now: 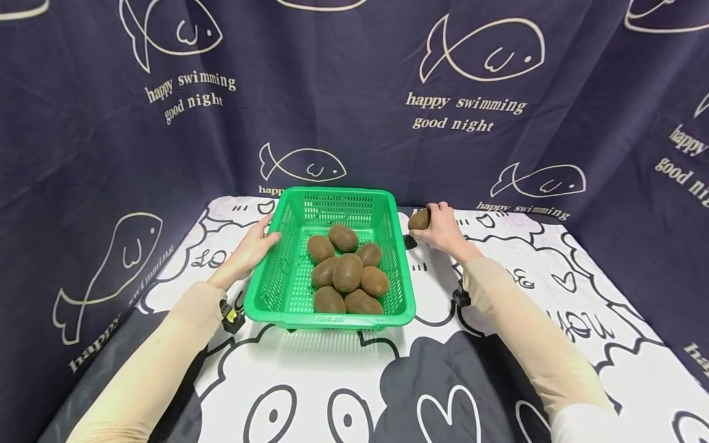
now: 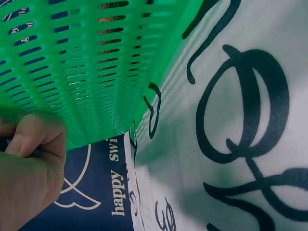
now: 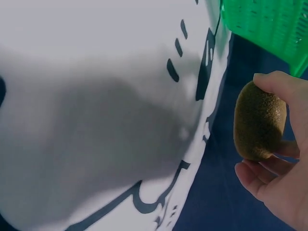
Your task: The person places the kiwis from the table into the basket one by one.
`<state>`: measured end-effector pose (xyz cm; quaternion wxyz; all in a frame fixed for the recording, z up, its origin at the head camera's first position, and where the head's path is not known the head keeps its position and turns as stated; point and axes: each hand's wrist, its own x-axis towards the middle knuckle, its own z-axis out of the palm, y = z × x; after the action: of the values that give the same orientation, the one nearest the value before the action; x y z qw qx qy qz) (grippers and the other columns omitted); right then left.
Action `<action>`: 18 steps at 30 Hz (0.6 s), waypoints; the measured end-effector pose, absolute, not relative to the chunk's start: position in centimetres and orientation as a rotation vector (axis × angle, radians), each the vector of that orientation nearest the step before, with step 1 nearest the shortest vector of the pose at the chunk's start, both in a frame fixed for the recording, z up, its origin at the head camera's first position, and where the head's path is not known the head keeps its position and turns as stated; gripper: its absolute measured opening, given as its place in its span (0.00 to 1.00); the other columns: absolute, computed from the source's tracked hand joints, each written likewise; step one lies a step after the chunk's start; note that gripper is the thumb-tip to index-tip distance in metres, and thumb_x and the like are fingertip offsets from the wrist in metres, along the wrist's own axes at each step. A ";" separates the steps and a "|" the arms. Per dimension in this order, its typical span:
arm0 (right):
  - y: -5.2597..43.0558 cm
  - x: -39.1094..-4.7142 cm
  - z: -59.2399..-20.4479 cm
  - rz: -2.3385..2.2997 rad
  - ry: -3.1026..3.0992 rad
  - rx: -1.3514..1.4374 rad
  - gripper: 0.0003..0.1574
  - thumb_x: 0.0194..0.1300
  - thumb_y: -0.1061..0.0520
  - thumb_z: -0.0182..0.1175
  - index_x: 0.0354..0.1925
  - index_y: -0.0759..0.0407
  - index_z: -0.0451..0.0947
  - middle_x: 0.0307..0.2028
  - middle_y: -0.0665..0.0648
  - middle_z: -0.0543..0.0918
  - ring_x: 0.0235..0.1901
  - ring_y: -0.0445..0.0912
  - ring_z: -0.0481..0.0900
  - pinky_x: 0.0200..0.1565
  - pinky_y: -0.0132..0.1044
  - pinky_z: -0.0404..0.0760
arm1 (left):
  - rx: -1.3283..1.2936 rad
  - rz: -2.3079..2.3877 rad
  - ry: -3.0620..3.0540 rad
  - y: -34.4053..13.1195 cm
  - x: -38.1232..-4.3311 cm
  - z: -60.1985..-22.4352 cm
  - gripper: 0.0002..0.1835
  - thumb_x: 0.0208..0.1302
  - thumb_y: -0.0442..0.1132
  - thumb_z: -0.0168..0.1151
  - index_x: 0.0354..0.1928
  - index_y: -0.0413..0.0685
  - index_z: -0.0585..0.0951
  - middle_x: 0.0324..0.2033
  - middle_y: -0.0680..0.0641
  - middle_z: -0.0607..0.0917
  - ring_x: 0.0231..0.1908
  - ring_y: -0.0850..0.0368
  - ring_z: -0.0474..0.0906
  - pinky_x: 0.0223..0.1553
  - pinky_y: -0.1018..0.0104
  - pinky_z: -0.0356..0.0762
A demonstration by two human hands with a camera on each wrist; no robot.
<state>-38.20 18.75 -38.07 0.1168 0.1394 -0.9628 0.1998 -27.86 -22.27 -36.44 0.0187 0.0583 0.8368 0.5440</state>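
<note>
A green plastic basket with slotted walls stands on the cloth, with several brown kiwis heaped in its middle and near side. My left hand grips the basket's left rim, its thumb over the edge; in the left wrist view the curled hand is against the slotted wall. Right of the basket, near its far corner, my right hand holds a single kiwi. The right wrist view shows this fuzzy kiwi between the thumb and the fingers, apart from the basket.
A white cloth with black drawings covers the table. Behind it and at both sides hangs a dark blue curtain with fish prints. A small black device sits at the left wrist, another at the right.
</note>
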 end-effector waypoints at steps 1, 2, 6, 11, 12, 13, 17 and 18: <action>18.7 -38.1 -37.9 0.582 -2.810 0.419 0.48 0.50 0.47 0.71 0.60 0.74 0.65 0.56 0.75 0.68 0.55 0.68 0.65 0.58 0.59 0.71 | 0.184 1.687 2.603 -22.3 -27.9 -36.5 0.37 0.69 0.34 0.45 0.76 0.42 0.44 0.59 0.27 0.70 0.33 0.53 0.81 0.35 0.64 0.87; 18.6 -38.0 -37.8 0.581 -2.802 0.428 0.48 0.50 0.47 0.71 0.60 0.74 0.66 0.56 0.75 0.68 0.55 0.68 0.66 0.58 0.59 0.72 | 0.187 1.696 2.603 -22.4 -28.1 -36.8 0.37 0.69 0.35 0.45 0.76 0.44 0.44 0.59 0.27 0.70 0.33 0.54 0.81 0.35 0.64 0.87; 18.3 -37.4 -37.1 0.597 -2.764 0.464 0.47 0.49 0.48 0.72 0.59 0.73 0.66 0.55 0.74 0.68 0.56 0.67 0.66 0.57 0.59 0.72 | 0.178 1.700 2.606 -22.6 -28.5 -37.3 0.37 0.69 0.35 0.46 0.77 0.45 0.44 0.60 0.29 0.70 0.33 0.55 0.81 0.35 0.63 0.87; 18.0 -36.5 -36.0 0.619 -2.721 0.516 0.46 0.49 0.49 0.72 0.59 0.72 0.67 0.55 0.74 0.68 0.55 0.67 0.66 0.54 0.59 0.73 | 0.177 1.699 2.611 -22.6 -28.5 -37.2 0.37 0.69 0.35 0.46 0.77 0.45 0.45 0.60 0.29 0.70 0.34 0.55 0.80 0.36 0.63 0.87; 17.9 -36.3 -35.8 0.617 -2.710 0.528 0.46 0.49 0.49 0.72 0.59 0.72 0.67 0.55 0.74 0.68 0.54 0.67 0.66 0.53 0.59 0.74 | 0.174 1.700 2.611 -22.5 -28.5 -37.2 0.37 0.69 0.35 0.46 0.77 0.45 0.45 0.60 0.29 0.69 0.34 0.55 0.80 0.36 0.63 0.87; 17.8 -36.1 -35.6 0.616 -2.699 0.540 0.46 0.49 0.50 0.72 0.59 0.72 0.67 0.54 0.73 0.68 0.54 0.66 0.66 0.53 0.58 0.74 | 0.173 1.699 2.612 -22.5 -28.5 -37.2 0.37 0.69 0.35 0.46 0.77 0.45 0.45 0.61 0.29 0.69 0.34 0.54 0.80 0.36 0.63 0.87; 17.5 -35.3 -34.6 0.623 -2.629 0.593 0.45 0.48 0.51 0.73 0.58 0.71 0.68 0.53 0.72 0.69 0.52 0.65 0.67 0.51 0.57 0.73 | 0.167 1.704 2.600 -22.5 -28.4 -37.1 0.37 0.70 0.36 0.46 0.77 0.44 0.44 0.62 0.29 0.68 0.35 0.54 0.80 0.36 0.64 0.87; 17.4 -35.1 -34.4 0.627 -2.606 0.609 0.45 0.47 0.51 0.73 0.58 0.71 0.68 0.52 0.72 0.70 0.51 0.65 0.67 0.51 0.57 0.73 | 0.168 1.708 2.597 -22.4 -28.4 -37.1 0.37 0.70 0.36 0.46 0.77 0.44 0.44 0.62 0.29 0.68 0.35 0.54 0.80 0.36 0.64 0.87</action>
<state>-35.11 17.43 -34.39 0.1951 0.2171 -0.9299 0.2236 -28.37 -22.44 -37.09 0.0147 0.0538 0.8342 0.5486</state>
